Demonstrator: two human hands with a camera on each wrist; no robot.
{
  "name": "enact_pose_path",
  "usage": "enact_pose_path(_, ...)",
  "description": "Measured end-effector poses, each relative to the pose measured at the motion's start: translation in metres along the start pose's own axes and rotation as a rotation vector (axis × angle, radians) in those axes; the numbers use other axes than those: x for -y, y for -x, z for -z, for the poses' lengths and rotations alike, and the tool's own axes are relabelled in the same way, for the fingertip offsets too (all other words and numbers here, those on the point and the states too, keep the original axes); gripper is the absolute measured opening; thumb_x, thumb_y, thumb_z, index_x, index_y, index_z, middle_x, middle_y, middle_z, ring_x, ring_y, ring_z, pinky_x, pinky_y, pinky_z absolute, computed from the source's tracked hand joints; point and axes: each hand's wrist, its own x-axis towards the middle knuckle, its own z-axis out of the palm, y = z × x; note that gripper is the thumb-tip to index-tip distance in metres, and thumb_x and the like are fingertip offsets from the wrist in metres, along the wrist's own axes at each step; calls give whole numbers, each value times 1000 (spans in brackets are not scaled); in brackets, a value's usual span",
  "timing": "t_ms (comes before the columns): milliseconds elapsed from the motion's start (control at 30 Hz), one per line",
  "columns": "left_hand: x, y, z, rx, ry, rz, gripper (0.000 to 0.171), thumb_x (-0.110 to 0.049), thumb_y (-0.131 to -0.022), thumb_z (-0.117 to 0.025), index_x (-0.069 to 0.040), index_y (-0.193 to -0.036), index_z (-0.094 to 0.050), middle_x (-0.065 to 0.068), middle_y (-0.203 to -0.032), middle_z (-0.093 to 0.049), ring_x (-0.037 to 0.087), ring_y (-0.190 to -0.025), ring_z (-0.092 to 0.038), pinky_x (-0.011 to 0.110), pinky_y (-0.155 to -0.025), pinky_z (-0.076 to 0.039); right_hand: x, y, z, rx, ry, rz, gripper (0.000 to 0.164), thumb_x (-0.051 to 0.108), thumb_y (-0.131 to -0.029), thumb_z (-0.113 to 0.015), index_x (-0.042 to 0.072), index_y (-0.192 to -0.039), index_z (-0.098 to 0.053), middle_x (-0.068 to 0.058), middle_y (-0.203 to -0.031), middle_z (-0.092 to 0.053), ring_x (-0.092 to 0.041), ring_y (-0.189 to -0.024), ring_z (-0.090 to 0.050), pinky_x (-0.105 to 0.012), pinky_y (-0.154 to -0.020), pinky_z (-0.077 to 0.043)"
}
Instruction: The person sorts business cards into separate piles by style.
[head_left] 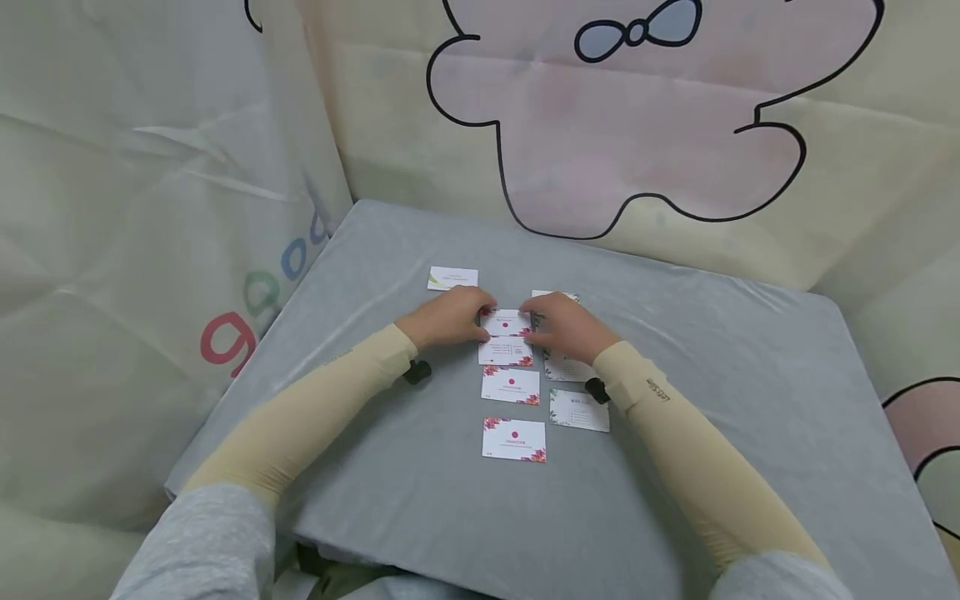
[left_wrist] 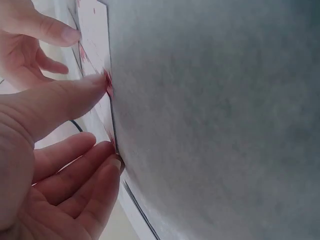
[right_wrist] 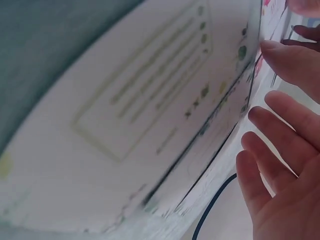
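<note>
Meeting over one card (head_left: 505, 322) near the middle of the grey table (head_left: 750, 400), both hands are seen in the head view. The left hand (head_left: 448, 317) is laid at the card's left edge, the right hand (head_left: 564, 327) at its right edge. In the left wrist view the left thumb and fingertips (left_wrist: 107, 167) are pressed against a card edge with red print; whether the card is pinched or only touched cannot be told. In the right wrist view the right fingers (right_wrist: 287, 60) are held fairly straight and spread beside card edges, so that hand is read as released, not clenched.

The card sits at the top of a column of pink-flowered cards. Just below it, touching or slightly overlapped, a second card (head_left: 506, 353) is laid. Further toward the person a third card (head_left: 511, 387) and a fourth card (head_left: 513, 440) are placed apart from each other, all flat and face up.

To the right a second column with green print is seen: one card (head_left: 578, 411) lies clear of the sleeve, another card (head_left: 567, 367) is partly covered by the right wrist. A lone card with a green mark (head_left: 452, 278) lies beyond the left hand.

A backdrop with a cartoon outline (head_left: 622, 125) is hung behind the table.
</note>
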Motion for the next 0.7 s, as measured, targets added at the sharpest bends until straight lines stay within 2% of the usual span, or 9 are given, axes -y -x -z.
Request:
enact_pose_path(200, -1, -5, -1, -10, -55, -18, 39, -22, -86, -78, -7, -121, -69, 4, -102, -69, 16, -88, -55, 33, -83, -48, 0, -4, -1, 6, 23, 10, 49, 32, -91, -74, 14, -135, -62, -5, -136, -62, -25, -128, -53, -49, -112, -41)
enact_pose_path(433, 0, -6, -3, -4, -124, -41, 30, -24, -87, -78, -10, -113, -71, 0, -87, -64, 15, -80, -51, 30, -73, -42, -1, -6, -3, -20, 33, -7, 46, 31, -90, -76, 15, -132, -65, -5, -133, -64, -25, -124, -56, -48, -111, -42)
enact_pose_path(600, 0, -7, -2, 6, -113, -40, 31, -22, -85, -78, -9, -113, -71, -1, -83, -60, 15, -79, -50, 30, -71, -41, -1, -7, -4, -19, 19, -14, 47, 31, -90, -76, 14, -133, -65, -5, -133, -64, -24, -124, -56, -48, -110, -43)
enact_pose_path(700, 3, -6, -2, -1, -98, -46, 39, -21, -81, -79, -7, -117, -70, 2, -89, -64, 17, -84, -52, 32, -77, -44, 0, -9, -5, -21, 13, -10, 49, 31, -89, -77, 14, -133, -64, -4, -134, -64, -24, -125, -55, -48, -110, -43)
